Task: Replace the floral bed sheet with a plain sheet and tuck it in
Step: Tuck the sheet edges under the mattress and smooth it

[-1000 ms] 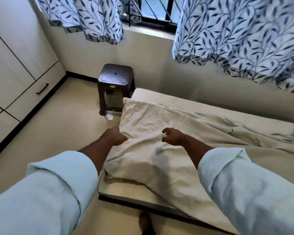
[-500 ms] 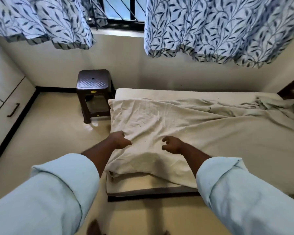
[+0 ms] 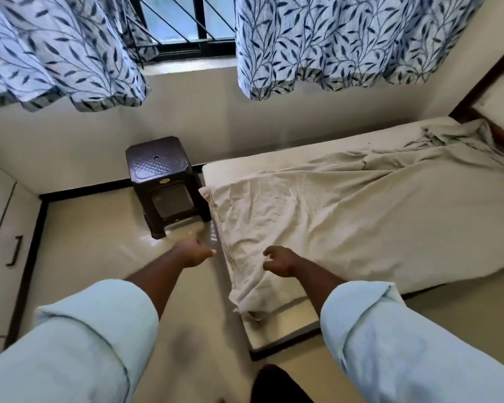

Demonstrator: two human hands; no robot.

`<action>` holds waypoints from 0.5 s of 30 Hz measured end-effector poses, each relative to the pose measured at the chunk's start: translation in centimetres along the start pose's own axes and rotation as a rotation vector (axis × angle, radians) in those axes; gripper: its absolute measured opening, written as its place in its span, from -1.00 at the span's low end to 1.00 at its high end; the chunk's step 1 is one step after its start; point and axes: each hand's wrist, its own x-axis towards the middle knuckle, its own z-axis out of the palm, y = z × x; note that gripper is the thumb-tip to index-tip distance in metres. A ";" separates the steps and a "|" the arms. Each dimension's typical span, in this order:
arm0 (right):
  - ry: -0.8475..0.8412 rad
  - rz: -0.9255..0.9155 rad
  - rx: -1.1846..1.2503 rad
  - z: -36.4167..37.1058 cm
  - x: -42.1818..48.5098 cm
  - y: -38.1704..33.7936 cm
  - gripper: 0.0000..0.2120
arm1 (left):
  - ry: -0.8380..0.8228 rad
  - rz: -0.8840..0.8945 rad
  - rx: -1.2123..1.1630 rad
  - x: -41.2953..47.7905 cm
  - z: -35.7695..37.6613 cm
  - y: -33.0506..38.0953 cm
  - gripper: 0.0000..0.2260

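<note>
the plain sheet lies rumpled over the mattress, covering most of it but leaving a bare strip along the wall side and the near corner; its near corner hangs bunched over the mattress edge, and its far end is heaped in folds by the headboard. the left hand hovers over the floor, just beside the sheet's left edge, with the thumb pointing at that edge and a thin gap between them; its fingers are folded under the palm and hidden, so i cannot tell whether they are pressed together or hold anything. the right hand is over the sheet near that same edge, its fingers loosely curled and a little spread, pinching nothing; whether they touch the cloth beneath cannot be told. both arms wear pale blue sleeves rolled up the forearm. a dark stool stands on the floor just beside the far corner of the mattress. leaf-print curtains hang over a barred window, and a cupboard handle shows at the left.
</note>
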 end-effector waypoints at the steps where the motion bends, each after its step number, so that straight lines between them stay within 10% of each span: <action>1: -0.005 0.004 0.006 0.8 0.4 -0.7 -0.45 | -0.004 0.009 0.002 0.9 -0.7 -0.4 -0.56; 15: 0.123 0.163 0.178 -3.5 15.7 -5.4 -0.50 | -0.149 0.178 0.144 20.4 -10.1 4.6 -0.61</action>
